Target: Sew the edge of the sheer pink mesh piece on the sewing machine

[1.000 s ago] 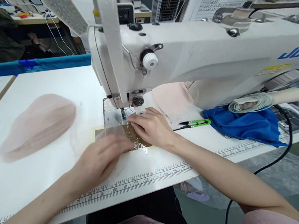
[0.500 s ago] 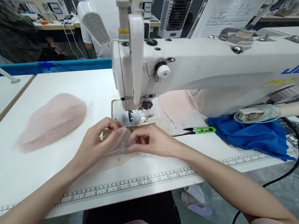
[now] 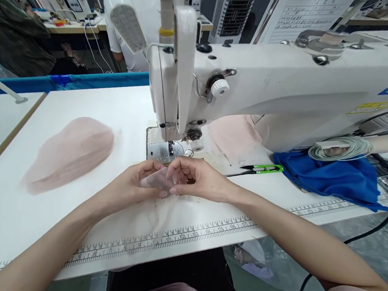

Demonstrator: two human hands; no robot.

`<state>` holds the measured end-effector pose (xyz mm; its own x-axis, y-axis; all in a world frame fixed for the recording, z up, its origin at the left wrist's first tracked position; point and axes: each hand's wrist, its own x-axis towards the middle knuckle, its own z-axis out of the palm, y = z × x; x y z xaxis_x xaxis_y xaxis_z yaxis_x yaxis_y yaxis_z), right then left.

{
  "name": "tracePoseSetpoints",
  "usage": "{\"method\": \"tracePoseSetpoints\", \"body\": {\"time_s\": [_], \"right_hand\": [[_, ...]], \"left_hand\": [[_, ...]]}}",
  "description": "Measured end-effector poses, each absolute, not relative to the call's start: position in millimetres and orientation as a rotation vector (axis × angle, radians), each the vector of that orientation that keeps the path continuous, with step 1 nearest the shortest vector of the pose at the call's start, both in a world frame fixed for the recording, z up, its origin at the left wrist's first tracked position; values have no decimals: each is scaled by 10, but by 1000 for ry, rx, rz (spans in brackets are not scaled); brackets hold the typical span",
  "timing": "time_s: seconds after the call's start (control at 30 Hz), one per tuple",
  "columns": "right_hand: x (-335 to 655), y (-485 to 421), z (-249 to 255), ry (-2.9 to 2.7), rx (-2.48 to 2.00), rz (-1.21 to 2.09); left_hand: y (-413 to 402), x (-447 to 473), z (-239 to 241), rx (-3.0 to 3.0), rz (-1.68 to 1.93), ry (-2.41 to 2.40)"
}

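Note:
Both hands meet on the white table just in front of the sewing machine's needle plate (image 3: 162, 149). My left hand (image 3: 133, 185) and my right hand (image 3: 196, 177) pinch the top edge of a sheer pale-pink fabric piece (image 3: 159, 181), which trails down toward me over the table. Fingers of both hands are closed on that fabric. The white sewing machine (image 3: 268, 88) stands right behind the hands, its needle above the plate.
A pile of the same sheer pink fabric (image 3: 70, 153) lies at left. Green thread snips (image 3: 262, 169), a blue cloth (image 3: 329, 178) and a coiled tape (image 3: 338, 150) sit at right. A ruler strip (image 3: 173, 238) runs along the front edge. Another person in white works behind.
My hands have drawn closer together and moved slightly nearer the needle plate, gathering the sheer fabric's edge between them. A second ago the left hand was sweeping across the table.

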<state>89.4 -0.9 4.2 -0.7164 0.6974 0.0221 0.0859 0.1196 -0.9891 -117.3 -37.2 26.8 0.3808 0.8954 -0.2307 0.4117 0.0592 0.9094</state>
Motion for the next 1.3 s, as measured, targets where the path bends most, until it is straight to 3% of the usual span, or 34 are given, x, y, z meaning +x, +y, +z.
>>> {"method": "tracePoseSetpoints", "body": {"time_s": [0.4,0.6,0.87,1.3], "right_hand": [[927,-2,72,-1847,-864,1660],[907,-104,127,-2103,-932,1375],[900,-42,-17,-1564,-918,1842],[922,-13,-13,-1564,-894,1817]], "left_hand": [[-419,-1141,244,1468,669,1354],[-431,-1092,267,1513,676,1408],[-433,-1089,215,1503,739,1373],[-439,-1124,102,1788,695,1520]]}}
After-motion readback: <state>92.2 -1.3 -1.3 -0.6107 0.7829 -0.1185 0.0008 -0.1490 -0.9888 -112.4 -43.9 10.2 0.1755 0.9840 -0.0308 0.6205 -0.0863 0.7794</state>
